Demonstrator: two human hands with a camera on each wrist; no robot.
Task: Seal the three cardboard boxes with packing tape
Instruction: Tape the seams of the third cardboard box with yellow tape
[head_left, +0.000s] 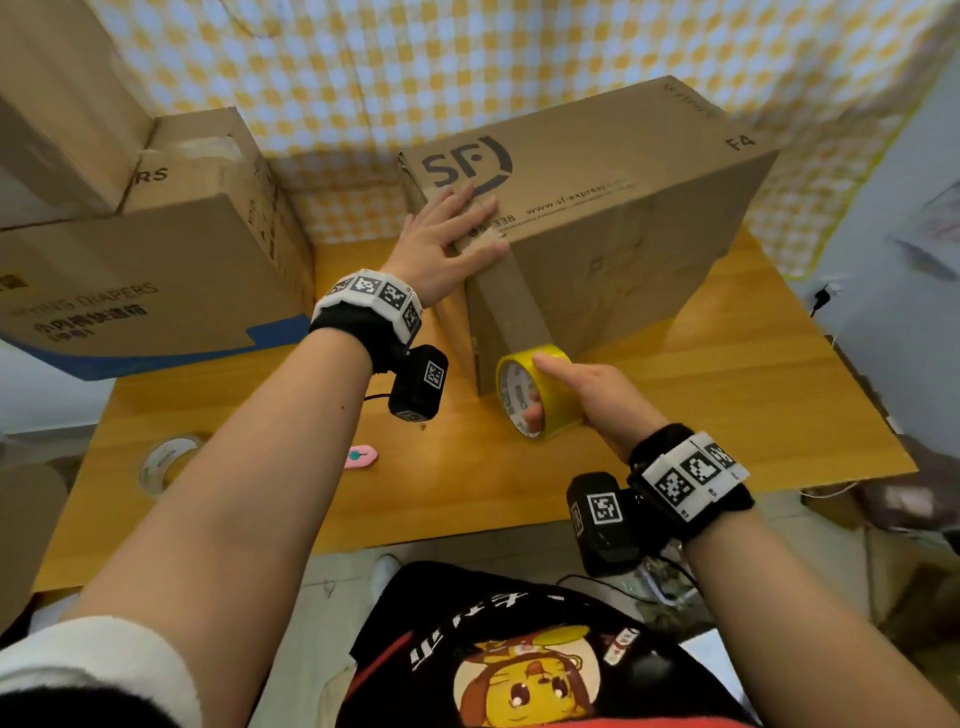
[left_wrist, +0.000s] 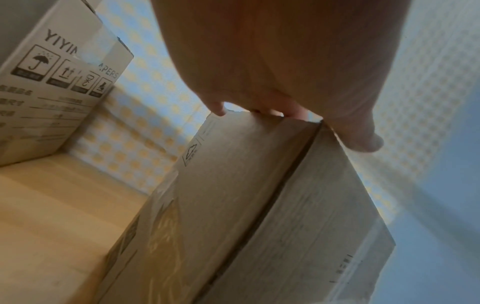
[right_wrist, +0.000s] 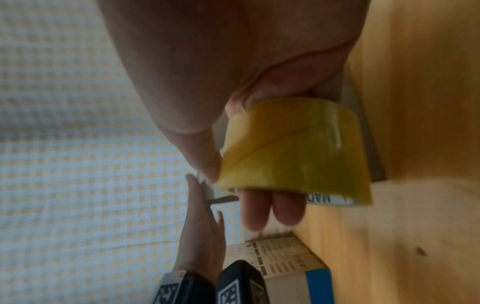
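A brown SF cardboard box (head_left: 623, 218) stands on the wooden table (head_left: 701, 415), its flap seam (left_wrist: 283, 176) running down the near side. My left hand (head_left: 452, 234) lies flat with straight fingers on the box's near top corner, also seen from below as my left hand (left_wrist: 272, 78). My right hand (head_left: 587, 395) grips a yellow tape roll (head_left: 535, 395), fingers through its core, low against the box's front edge. The right wrist view shows the tape roll (right_wrist: 293, 148) held by my right hand (right_wrist: 249, 172).
A diaper box (head_left: 145, 280) with a blue stripe and another carton (head_left: 208, 150) on it stand at the left. A clear tape roll (head_left: 169, 462) and a pink cutter (head_left: 361, 457) lie on the near left table. Checked cloth (head_left: 415, 67) covers the back wall.
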